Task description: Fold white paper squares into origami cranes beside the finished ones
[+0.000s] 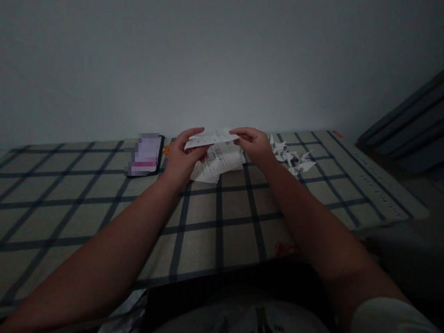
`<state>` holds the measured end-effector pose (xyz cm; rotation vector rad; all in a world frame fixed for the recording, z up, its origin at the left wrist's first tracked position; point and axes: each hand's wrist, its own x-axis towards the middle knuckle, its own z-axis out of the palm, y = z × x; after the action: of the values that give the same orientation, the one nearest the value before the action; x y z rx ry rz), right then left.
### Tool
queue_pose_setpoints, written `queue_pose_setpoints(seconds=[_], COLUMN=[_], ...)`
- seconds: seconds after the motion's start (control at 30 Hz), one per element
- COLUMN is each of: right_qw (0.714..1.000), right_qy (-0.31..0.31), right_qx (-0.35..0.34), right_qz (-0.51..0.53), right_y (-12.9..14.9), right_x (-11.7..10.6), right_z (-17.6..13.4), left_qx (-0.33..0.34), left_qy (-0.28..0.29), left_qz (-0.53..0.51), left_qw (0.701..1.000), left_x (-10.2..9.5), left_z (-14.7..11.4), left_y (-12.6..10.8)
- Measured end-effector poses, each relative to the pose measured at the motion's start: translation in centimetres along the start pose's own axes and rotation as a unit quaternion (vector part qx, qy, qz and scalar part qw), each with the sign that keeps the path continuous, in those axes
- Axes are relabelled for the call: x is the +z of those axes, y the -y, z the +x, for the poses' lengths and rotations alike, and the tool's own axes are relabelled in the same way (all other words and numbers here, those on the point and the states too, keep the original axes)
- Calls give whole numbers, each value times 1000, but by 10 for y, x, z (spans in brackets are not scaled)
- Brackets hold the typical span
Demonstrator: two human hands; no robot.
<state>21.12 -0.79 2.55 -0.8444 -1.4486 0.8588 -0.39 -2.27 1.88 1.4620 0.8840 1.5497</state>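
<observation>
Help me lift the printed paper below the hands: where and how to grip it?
Perhaps pinch the printed paper by its near edge, from the person's side: that edge lies uncovered; the left hand and held strip hide farther parts.

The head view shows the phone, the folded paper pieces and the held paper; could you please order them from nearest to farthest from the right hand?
1. Held paper: in the right hand's grip, at its fingertips.
2. Folded paper pieces: on the checked cloth, just right of it.
3. Phone: far left, beyond the left hand.
</observation>
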Motion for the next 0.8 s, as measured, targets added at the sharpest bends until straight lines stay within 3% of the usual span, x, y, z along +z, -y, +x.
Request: queue_pose_setpoints(seconds=[0.1, 0.33, 0.43, 0.6, 0.8], right_qw=[999, 996, 998, 998, 996], right_qy=[19, 84, 59, -4, 3], right_qx=[10, 31, 37, 48, 65], right_qz=[25, 24, -5, 49, 67], right_y=[0, 11, 7, -1, -9], right_x=[-2, -3, -6, -5, -3], right_z=[1, -4, -3, 2, 5], left_qx=[7, -11, -10, -28, -97], left_qy=[-23, -7, 2, 39, 69], left_qz=[37, 62, 89, 135, 74], left_qw=[999, 998, 996, 990, 990], left_x=[-1, -3, -4, -5, -2], left_z=[1, 0, -2, -3, -3], left_y=[1, -1, -2, 0, 4])
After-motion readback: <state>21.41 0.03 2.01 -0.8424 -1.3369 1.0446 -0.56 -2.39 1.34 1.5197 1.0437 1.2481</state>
